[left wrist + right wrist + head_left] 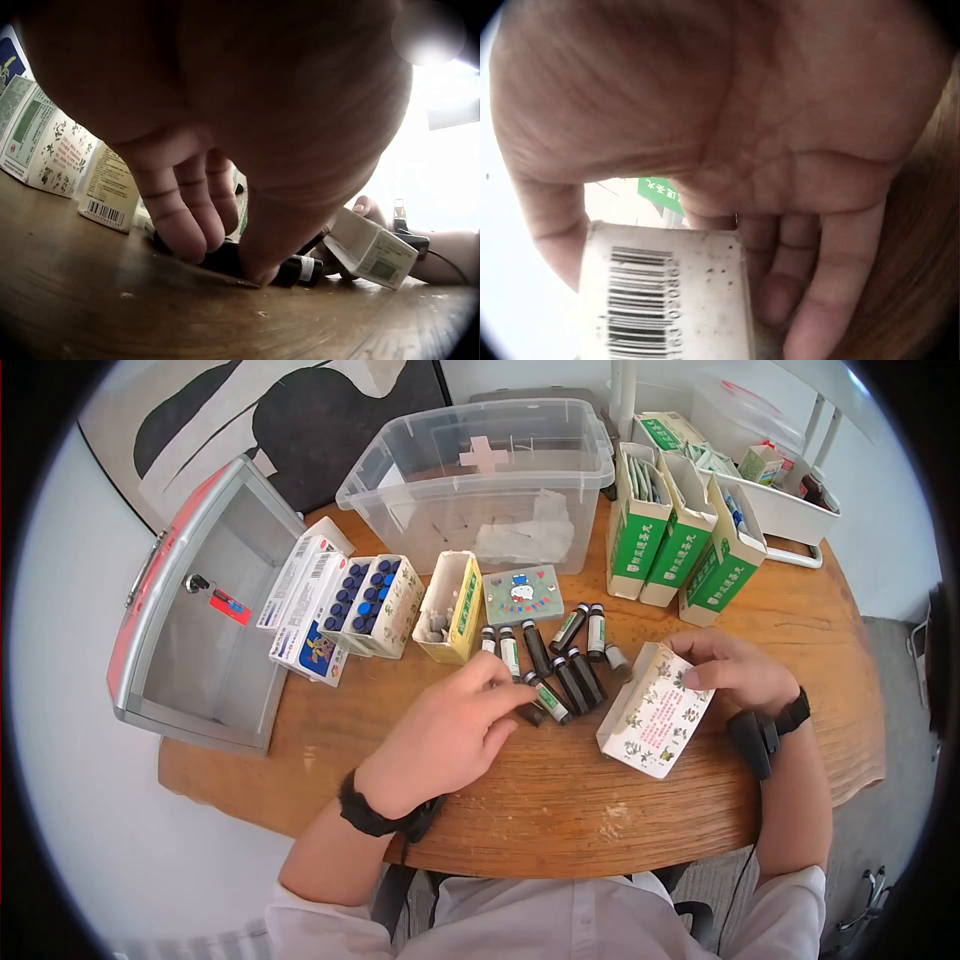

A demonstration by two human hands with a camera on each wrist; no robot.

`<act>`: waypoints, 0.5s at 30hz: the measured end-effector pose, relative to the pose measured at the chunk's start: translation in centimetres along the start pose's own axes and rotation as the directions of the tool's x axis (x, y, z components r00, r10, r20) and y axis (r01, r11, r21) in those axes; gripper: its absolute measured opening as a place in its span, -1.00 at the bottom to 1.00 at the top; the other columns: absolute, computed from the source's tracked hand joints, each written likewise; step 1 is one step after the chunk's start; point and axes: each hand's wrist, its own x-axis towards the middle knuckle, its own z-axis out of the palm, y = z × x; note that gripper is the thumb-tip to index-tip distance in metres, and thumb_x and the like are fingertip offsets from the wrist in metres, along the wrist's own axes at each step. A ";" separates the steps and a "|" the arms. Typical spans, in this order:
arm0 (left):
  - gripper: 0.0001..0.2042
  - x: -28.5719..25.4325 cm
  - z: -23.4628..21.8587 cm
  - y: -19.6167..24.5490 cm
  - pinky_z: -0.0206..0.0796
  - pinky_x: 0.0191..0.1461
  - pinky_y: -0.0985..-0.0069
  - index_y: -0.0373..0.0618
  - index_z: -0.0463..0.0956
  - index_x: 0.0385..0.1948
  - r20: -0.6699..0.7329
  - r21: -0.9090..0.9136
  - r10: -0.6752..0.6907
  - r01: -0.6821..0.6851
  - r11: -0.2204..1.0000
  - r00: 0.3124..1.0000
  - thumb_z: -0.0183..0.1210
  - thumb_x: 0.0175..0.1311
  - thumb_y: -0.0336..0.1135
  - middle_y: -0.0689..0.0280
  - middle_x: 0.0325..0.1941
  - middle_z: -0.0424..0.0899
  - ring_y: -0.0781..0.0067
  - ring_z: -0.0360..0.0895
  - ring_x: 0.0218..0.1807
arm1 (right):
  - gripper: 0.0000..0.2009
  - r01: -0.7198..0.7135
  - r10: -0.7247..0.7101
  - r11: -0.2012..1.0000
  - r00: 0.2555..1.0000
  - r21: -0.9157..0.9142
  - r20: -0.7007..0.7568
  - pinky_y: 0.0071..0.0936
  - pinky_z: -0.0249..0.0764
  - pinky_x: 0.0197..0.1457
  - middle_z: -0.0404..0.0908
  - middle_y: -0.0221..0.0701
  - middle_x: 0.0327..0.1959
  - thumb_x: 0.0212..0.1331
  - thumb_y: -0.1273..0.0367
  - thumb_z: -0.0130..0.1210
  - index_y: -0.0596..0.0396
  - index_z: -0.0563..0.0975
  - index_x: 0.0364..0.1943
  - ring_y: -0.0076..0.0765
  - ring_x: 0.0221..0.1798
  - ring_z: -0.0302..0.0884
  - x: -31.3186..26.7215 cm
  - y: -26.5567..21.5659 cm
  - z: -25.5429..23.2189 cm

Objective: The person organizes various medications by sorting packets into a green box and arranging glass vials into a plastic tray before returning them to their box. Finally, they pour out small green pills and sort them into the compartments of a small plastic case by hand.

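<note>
My right hand [745, 675] grips a white medicine box [660, 715] printed with plants and red text, thumb on its front face. The box is tilted, and its barcode side [664, 292] fills the right wrist view. My left hand [445, 725] reaches down to the dark glass vials, thumb and fingers bent around one vial [530, 713] lying on the table. In the left wrist view, the thumb and fingertips are right at a dark vial [289, 271]. Several more vials, such as a labelled vial [547, 698], lie between the hands.
A yellow-edged open box [448, 605] and boxes of blue-capped vials [375, 600] stand left. Behind are a Hello Kitty tin [523, 595] and a clear bin [475, 490]. Green-and-white boxes [670, 550] stand right. A clear-sided case [210, 610] is at far left.
</note>
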 end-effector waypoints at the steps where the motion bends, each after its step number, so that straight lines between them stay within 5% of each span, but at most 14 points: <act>1: -0.69 -0.1 0.1 -0.1 0.59 0.03 0.24 -0.13 0.74 0.06 -0.028 0.026 -0.016 0.017 1.000 0.999 0.45 0.27 -0.50 0.19 -0.01 0.64 0.08 0.70 -0.05 | -0.50 -0.004 0.004 1.000 1.000 -0.002 -0.002 -0.44 0.54 0.32 0.75 -0.36 0.17 0.45 0.24 0.25 0.19 0.52 0.37 -0.50 0.21 0.67 0.0 0.1 0.2; 3: -0.71 -0.1 0.1 -0.3 0.59 0.02 0.23 -0.14 0.73 0.04 -0.064 0.046 -0.031 0.034 0.998 0.997 0.44 0.28 -0.50 0.19 -0.01 0.64 0.08 0.70 -0.06 | -0.53 0.112 -0.101 0.985 0.991 0.131 -0.090 -0.44 0.53 0.32 0.74 -0.38 0.19 0.42 0.28 0.29 0.18 0.55 0.33 -0.49 0.21 0.66 0.2 0.4 1.0; 6: -0.76 -0.1 -0.2 -0.1 0.57 -0.03 0.23 -0.14 0.72 -0.03 -0.054 0.074 -0.031 0.034 0.997 0.998 0.44 0.28 -0.48 0.18 -0.06 0.64 0.08 0.70 -0.10 | -0.51 0.134 -0.139 0.990 0.980 -0.045 -0.145 -0.44 0.52 0.34 0.74 -0.41 0.15 0.37 0.34 0.35 0.17 0.54 0.33 -0.49 0.23 0.64 0.7 0.1 2.0; 12: -0.78 0.1 -1.7 0.4 0.52 -0.16 0.29 -0.11 0.71 -0.15 0.024 0.065 -0.009 0.008 0.998 1.000 0.52 0.22 -0.41 0.22 -0.27 0.69 0.19 0.70 -0.23 | -0.50 0.150 -0.143 0.988 0.981 0.047 -0.128 -0.44 0.51 0.39 0.69 -0.44 0.17 0.34 0.37 0.40 0.15 0.54 0.32 -0.50 0.28 0.61 0.9 0.4 2.0; 15: -0.75 0.2 -2.5 1.7 0.54 -0.24 0.37 -0.12 0.75 -0.19 -0.024 -0.213 -0.018 0.013 0.977 1.000 0.62 0.15 -0.41 0.27 -0.24 0.75 0.39 0.69 -0.30 | -0.45 0.280 -0.275 0.959 0.954 0.028 -0.122 -0.40 0.50 0.44 0.67 -0.42 0.24 0.26 0.48 0.43 0.13 0.53 0.34 -0.48 0.32 0.59 1.0 0.2 2.5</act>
